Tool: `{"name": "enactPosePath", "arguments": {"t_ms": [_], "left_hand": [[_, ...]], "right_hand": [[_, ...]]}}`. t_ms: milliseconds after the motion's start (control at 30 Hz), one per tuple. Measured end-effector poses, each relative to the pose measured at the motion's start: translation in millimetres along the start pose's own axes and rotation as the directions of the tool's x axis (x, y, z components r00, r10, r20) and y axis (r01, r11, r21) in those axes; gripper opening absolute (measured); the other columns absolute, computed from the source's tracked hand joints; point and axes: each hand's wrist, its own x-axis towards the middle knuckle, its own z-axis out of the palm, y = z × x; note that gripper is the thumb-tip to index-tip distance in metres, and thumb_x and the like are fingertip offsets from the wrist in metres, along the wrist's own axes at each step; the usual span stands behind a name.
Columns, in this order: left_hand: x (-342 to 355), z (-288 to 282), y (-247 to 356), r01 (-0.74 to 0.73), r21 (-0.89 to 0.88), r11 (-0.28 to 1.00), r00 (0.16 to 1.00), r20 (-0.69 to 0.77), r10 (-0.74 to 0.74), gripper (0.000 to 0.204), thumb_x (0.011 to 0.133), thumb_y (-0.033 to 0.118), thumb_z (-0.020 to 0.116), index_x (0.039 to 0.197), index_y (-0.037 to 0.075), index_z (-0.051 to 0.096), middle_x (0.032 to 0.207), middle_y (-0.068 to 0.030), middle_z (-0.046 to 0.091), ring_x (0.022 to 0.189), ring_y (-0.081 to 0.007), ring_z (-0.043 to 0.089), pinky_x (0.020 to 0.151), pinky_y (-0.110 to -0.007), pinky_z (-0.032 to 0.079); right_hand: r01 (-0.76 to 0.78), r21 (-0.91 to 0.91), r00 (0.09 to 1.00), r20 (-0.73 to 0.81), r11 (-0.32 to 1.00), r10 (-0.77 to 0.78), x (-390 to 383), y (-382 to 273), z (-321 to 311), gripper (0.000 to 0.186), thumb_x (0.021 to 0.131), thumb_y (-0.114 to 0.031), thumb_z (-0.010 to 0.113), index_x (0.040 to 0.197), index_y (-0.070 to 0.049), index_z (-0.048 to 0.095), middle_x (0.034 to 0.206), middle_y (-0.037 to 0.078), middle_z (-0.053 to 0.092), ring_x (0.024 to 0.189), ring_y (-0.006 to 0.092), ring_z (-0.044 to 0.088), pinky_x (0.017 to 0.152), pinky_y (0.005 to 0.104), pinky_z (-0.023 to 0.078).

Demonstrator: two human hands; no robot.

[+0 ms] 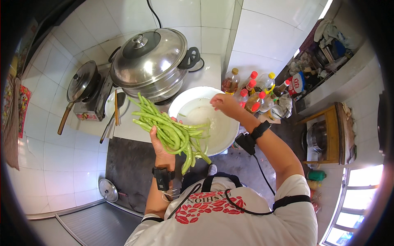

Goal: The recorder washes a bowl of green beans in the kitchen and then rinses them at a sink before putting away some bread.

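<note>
A bundle of long green beans (166, 131) is held in my left hand (162, 147) over the left side of a white basin (230, 135), some ends hanging past its rim. Water shows inside the basin. My right hand (223, 102) is over the basin's back right, its fingers curled downward; what they hold, if anything, is too small to tell. Behind the basin, to the left, stands a large lidded steel steamer (150, 65).
At left, a lidded pan (81, 80) sits on a gas stove (90, 108), beside a plate (109, 105) with chopsticks and a long utensil. Several bottles (256, 98) crowd the right. A lid (108, 189) rests low left; a wooden cabinet (333, 151) stands far right.
</note>
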Motion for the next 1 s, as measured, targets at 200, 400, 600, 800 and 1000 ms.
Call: {"name": "enactPosePath", "arguments": {"t_ms": [200,400,600,800,1000], "left_hand": [[-7,-2,24,-0.066,-0.03,0.997,0.997,0.045,0.068,0.052,0.076,0.037,0.053,0.118,0.009,0.042,0.098,-0.0108,0.054,0.092,-0.0238,0.052,0.088,-0.041,0.041],[-5,2,41,-0.101,-0.042,0.994,0.99,0.095,0.104,0.059,0.077,0.035,0.052,0.12,-0.002,0.037,0.097,-0.0164,0.054,0.09,-0.0267,0.05,0.089,-0.04,0.038],[1,-1,54,-0.074,-0.012,0.997,0.98,0.184,0.075,0.055,0.078,0.034,0.053,0.121,0.003,0.038,0.097,-0.0156,0.054,0.092,-0.0252,0.052,0.092,-0.04,0.037],[4,14,58,0.019,-0.068,0.998,0.987,0.163,-0.008,0.058,0.076,0.035,0.055,0.122,0.004,0.036,0.096,-0.0128,0.052,0.095,-0.0241,0.049,0.092,-0.039,0.036],[8,27,50,0.22,0.051,0.974,0.937,0.268,-0.226,0.069,0.075,0.041,0.054,0.128,0.005,0.028,0.099,-0.0124,0.05,0.093,-0.0267,0.048,0.085,-0.04,0.04]], "right_hand": [[0.059,-0.452,0.989,0.147,0.89,0.009,-19,75,21,0.013,0.068,-0.015,0.056,0.077,-0.009,0.062,0.074,0.013,0.061,0.072,0.0296,0.058,0.065,0.0376,0.045],[0.233,-0.588,0.935,0.355,0.775,-0.012,-41,99,92,0.016,0.068,-0.015,0.059,0.083,-0.009,0.06,0.075,0.01,0.06,0.074,0.0284,0.057,0.065,0.0389,0.045],[-0.051,-0.622,0.822,0.418,0.781,0.387,-27,98,97,0.017,0.079,-0.017,0.048,0.087,-0.003,0.054,0.077,0.012,0.06,0.075,0.0254,0.059,0.063,0.0353,0.048],[-0.729,0.526,0.666,0.396,0.439,0.632,-41,31,112,0.022,0.085,-0.014,0.039,0.101,0.002,0.042,0.093,0.019,0.057,0.082,0.0297,0.06,0.065,0.0392,0.051],[-0.582,0.789,0.691,0.353,0.196,0.63,-65,41,152,0.025,0.085,-0.014,0.039,0.108,-0.005,0.041,0.094,0.015,0.056,0.078,0.0274,0.059,0.065,0.0396,0.05]]}}
